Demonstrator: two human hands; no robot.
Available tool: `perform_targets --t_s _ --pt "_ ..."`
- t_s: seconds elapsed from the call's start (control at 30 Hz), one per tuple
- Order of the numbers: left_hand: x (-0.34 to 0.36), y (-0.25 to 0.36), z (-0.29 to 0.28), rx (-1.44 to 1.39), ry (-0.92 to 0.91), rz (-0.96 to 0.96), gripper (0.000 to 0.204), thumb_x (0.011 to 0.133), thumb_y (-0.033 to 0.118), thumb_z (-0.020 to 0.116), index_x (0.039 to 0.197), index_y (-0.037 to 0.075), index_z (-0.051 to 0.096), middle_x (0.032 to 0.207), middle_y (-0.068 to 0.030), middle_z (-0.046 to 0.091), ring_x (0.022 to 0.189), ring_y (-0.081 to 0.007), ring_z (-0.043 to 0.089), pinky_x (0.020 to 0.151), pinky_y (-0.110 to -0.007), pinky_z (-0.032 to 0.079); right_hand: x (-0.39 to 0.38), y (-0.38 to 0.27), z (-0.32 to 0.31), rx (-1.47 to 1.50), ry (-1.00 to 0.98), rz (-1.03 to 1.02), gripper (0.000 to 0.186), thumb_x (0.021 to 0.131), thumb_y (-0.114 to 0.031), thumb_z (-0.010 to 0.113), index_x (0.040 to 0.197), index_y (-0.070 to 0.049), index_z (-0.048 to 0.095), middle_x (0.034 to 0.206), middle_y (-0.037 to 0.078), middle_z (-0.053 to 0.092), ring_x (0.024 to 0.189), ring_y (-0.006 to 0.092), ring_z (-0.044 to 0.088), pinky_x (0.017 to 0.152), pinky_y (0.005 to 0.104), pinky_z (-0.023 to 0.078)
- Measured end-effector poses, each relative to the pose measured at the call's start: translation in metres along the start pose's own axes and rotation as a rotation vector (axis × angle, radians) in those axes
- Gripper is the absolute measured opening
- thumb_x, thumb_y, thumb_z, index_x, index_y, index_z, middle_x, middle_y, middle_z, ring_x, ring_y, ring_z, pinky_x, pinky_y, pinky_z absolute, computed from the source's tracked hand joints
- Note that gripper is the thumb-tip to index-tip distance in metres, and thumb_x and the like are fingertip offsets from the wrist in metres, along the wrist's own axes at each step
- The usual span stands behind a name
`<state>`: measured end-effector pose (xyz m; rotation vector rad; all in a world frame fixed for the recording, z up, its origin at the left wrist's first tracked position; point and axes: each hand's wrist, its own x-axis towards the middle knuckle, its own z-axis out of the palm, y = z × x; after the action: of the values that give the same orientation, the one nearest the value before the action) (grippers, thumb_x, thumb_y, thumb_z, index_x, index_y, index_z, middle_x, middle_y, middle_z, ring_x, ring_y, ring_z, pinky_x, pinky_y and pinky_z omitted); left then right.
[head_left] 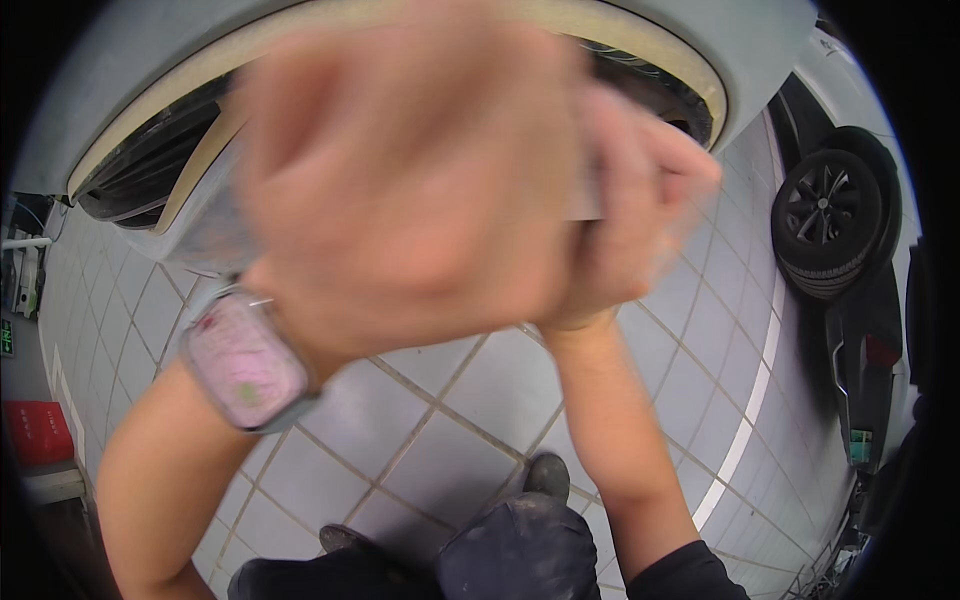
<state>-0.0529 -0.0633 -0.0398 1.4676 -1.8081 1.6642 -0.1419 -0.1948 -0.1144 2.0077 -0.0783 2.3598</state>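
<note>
My left hand (420, 190) is raised close in the middle of the view, smeared by motion, so its fingers cannot be made out. A watch (247, 362) with a pinkish face is on that wrist. Just to its right, partly behind it, is my right hand (635, 190), its fingers curled in. A small pale piece (586, 203) shows between the two hands; its kind is unclear. Beyond them curves a light grey car bumper (765, 55), with yellowish masking tape (190, 180) along its openings. My hands cover the bumper's middle.
Grey floor tiles (450, 465) lie below, with my legs (520, 550) at the lower edge. On the right are a wheel with a black tyre (830, 205) and dark car parts (868, 345). A red box (38, 432) stands at the far left.
</note>
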Motion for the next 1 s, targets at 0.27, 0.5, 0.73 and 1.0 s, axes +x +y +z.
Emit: perform_targets --t_s 0.27,0.5,0.73,1.0 --pt "0.008 -0.045 0.001 0.072 -0.056 0.056 0.045 0.061 0.007 0.069 0.104 0.003 0.078 0.097 -0.0063 0.071 0.085 -0.0236 0.068 0.077 -0.034 0.044 0.026 -0.007 0.046 -0.027 0.103 -0.049 0.047 0.064 -0.005 0.078 0.11 -0.003 0.08 0.096 0.009 0.07 0.079 0.0225 0.063 0.067 0.0308 0.052" --pt "-0.016 -0.052 -0.023 0.026 -0.153 0.089 0.054 0.056 -0.003 0.07 0.109 -0.002 0.077 0.099 -0.009 0.07 0.087 -0.0266 0.067 0.077 -0.034 0.048 0.042 0.003 0.033 -0.012 -0.014 -0.252 0.035 0.077 0.0 0.077 0.111 0.004 0.072 0.1 0.012 0.072 0.089 0.0285 0.068 0.078 0.035 0.055" --pt "0.017 -0.014 0.009 -0.023 0.049 -0.127 0.043 0.062 0.008 0.073 0.104 0.006 0.078 0.096 -0.0051 0.068 0.086 -0.0235 0.067 0.072 -0.034 0.045 0.041 0.002 0.035 -0.092 0.104 -0.254 0.041 0.069 0.006 0.074 0.11 0.008 0.071 0.109 0.021 0.067 0.087 0.0319 0.067 0.072 0.0371 0.054" --pt "-0.025 -0.056 -0.034 0.061 -0.124 -0.01 0.046 0.063 0.003 0.071 0.108 0.006 0.078 0.094 -0.0024 0.068 0.086 -0.0203 0.066 0.07 -0.033 0.042 0.03 -0.043 0.026 -0.073 -0.227 0.024 0.04 0.069 0.003 0.075 0.109 -0.005 0.079 0.106 0.011 0.071 0.084 0.0218 0.069 0.067 0.0308 0.05"
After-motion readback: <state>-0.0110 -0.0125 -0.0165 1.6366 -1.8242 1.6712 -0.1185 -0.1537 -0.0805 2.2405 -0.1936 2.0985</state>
